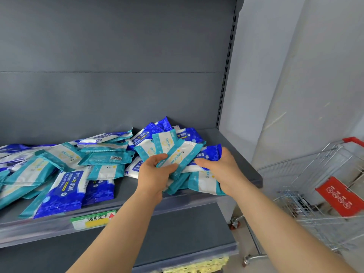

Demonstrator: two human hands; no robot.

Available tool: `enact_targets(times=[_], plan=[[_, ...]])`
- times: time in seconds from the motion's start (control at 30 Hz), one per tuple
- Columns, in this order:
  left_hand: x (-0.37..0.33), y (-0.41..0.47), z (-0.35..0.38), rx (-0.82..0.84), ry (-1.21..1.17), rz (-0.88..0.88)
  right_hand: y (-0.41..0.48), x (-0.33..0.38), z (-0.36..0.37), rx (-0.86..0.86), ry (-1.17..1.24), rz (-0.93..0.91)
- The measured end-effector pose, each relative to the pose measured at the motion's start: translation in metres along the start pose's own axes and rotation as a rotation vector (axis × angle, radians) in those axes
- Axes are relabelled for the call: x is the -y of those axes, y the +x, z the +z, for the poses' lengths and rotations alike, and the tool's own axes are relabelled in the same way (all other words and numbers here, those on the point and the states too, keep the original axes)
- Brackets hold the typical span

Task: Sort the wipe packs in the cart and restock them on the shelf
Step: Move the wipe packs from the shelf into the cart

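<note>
Teal bundle [178, 154]: several teal-and-white wipe packs, fanned out, held between both hands just above the right end of the shelf [239, 154]. Left hand [155, 171] grips the bundle's left edge, fingers [157, 157] curled round it. Right hand [221, 168] clamps the right edge with its thumb laid across the top. Its other fingers are under the packs and hidden (how far they wrap: cannot tell). Both hands are full.

Just beyond the fingers is a mixed heap, with blue packs [189, 134] overlapping teal ones. One blue pack lies against the right hand's knuckles; unclear whether it is in the grip or only beside it. Left of the left hand a loose pile [65, 164] of both colours is spread along the shelf, unsorted, some packs close to the front edge. A price label [91, 219] sits on the shelf lip, below and left of the left wrist. The cart [323, 194] stands well to the right of the right hand; no packs show in the part of it in view.

Step, as I judge it: sorting on the shelf, gathering teal packs into one stack. The cart looks unloaded, but most of the colour split is not yet done.

Next move calls for squaring the fan into a neat stack, with both hands pressing the edges in. Then it goes down on bare shelf near the fingers, clear of the blue ones. The film looks slick, so packs may slide out near the lip.
</note>
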State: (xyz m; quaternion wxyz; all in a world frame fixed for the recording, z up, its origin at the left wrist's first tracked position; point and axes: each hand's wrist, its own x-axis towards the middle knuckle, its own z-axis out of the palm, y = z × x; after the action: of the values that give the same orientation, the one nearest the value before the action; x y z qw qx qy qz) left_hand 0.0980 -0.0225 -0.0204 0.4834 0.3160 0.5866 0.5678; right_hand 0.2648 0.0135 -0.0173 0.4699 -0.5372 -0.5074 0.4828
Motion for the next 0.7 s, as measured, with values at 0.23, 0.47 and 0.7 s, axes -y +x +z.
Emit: enact_targets(times=[0.23, 0.47, 0.7], plan=[[-0.014, -0.028, 0.020, 0.003, 0.032, 0.117, -0.003, 0.015, -0.031, -0.009, -0.036, -0.099], [-0.004, -0.060, 0.094, -0.068, 0.058, 0.192, -0.002, 0.017, -0.109, 0.026, -0.022, -0.101], [0.031, -0.080, 0.148, -0.292, 0.083, 0.168, 0.001, 0.000, -0.159, 0.099, -0.040, -0.070]])
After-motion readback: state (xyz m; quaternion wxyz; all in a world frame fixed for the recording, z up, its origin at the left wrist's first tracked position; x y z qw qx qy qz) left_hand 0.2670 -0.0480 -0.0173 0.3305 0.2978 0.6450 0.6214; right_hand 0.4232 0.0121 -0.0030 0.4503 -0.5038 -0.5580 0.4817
